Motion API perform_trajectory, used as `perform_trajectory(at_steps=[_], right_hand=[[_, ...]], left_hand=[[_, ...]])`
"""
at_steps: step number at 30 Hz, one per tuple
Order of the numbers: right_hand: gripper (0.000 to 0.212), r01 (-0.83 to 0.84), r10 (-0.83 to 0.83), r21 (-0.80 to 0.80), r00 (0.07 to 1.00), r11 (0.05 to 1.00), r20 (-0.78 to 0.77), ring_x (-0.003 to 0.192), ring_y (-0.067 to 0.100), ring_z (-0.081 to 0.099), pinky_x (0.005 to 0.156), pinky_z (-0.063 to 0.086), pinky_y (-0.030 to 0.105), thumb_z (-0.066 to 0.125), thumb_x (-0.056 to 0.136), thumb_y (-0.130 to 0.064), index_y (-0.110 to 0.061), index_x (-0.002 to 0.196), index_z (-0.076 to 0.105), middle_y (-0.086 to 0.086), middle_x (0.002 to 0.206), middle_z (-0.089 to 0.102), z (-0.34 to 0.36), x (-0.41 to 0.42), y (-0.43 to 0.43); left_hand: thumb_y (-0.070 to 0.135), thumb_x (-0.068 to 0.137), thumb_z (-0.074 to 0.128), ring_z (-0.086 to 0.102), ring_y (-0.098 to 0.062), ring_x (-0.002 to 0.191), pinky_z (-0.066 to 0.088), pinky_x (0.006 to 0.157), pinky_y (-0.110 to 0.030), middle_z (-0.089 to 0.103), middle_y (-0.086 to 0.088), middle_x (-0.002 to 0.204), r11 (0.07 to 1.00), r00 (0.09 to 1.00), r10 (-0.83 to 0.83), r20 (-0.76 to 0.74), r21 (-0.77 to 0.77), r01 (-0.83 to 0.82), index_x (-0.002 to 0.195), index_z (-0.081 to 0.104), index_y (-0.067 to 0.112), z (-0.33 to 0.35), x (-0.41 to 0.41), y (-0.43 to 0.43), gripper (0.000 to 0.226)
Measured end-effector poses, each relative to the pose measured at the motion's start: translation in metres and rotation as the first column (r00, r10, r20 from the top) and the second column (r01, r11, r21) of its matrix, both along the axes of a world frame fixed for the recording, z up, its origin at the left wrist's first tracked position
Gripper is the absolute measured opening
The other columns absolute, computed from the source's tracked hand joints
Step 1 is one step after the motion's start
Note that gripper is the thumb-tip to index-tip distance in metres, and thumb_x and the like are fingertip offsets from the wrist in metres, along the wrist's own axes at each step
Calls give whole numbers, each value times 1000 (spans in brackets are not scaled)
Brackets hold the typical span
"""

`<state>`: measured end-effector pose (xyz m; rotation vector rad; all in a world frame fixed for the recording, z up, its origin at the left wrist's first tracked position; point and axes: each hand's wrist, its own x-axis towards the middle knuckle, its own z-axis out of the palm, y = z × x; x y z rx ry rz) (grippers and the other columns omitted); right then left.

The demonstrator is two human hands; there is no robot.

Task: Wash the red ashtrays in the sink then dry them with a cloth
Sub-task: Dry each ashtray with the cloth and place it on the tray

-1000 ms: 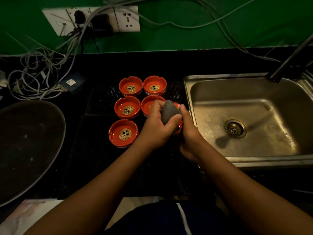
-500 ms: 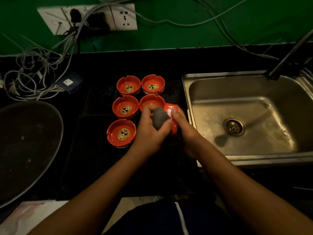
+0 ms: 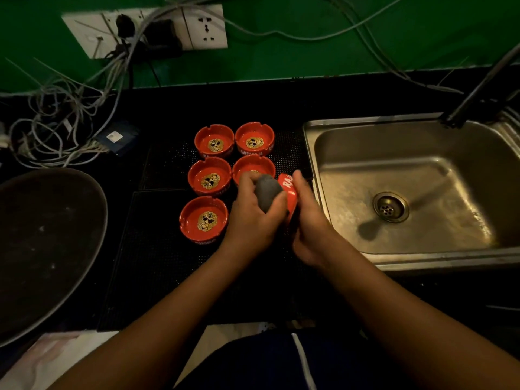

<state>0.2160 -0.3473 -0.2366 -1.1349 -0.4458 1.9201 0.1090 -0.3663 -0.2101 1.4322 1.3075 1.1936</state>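
We hold the ashtray (image 3: 290, 196) tilted on edge over the table (image 3: 166, 280), just left of the sink (image 3: 310, 153), rim running away from us. Our right hand (image 3: 313, 225) curls its grip round its right side; the left hand (image 3: 251, 222), at its hollow, pinches the cloth (image 3: 267, 192) against it

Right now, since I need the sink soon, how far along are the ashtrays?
Done, apparently: five ashtrays stand upright on the mat, none in the sink. In hand: the right hand holds a sixth ashtray on edge while the left hand presses a grey cloth into it. Left: likely just this one.
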Motion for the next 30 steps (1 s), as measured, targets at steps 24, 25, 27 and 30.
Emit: perform_trajectory(at_steps=[24,25,27,30], right_hand=[[62,-29,11,-68,966,997,-258,102,29,63,102,41,41,46,85,-59,-6,103,72,17,108,67,8,41,-7],[60,-11,-4,-59,968,998,-250,102,30,63,101,43,41,47,85,-58,-5,103,72,17,107,67,8,41,-7],[56,60,-67,-38,974,997,-217,90,28,67,90,50,39,50,84,-55,-6,97,72,16,97,69,7,42,-5],[51,194,-197,-36,966,980,-167,76,24,67,82,51,37,52,83,-54,-7,94,68,13,86,68,1,36,-2]], left_hand=[[65,87,14,5,7,137,-17,115,-35,20,6,158,803,509,-478,-716,-120,584,152,12,24,-4,-2,10,77],[67,86,15,6,8,136,-16,116,-37,20,7,157,811,510,-471,-720,-125,572,151,14,26,-10,-5,8,77],[71,83,19,11,4,139,-13,117,-41,24,7,156,841,518,-434,-737,-124,527,150,20,30,-21,-11,3,78],[71,79,29,33,-7,136,-2,119,-42,47,4,143,888,608,-407,-682,-140,437,139,42,29,-28,-7,-6,75]])
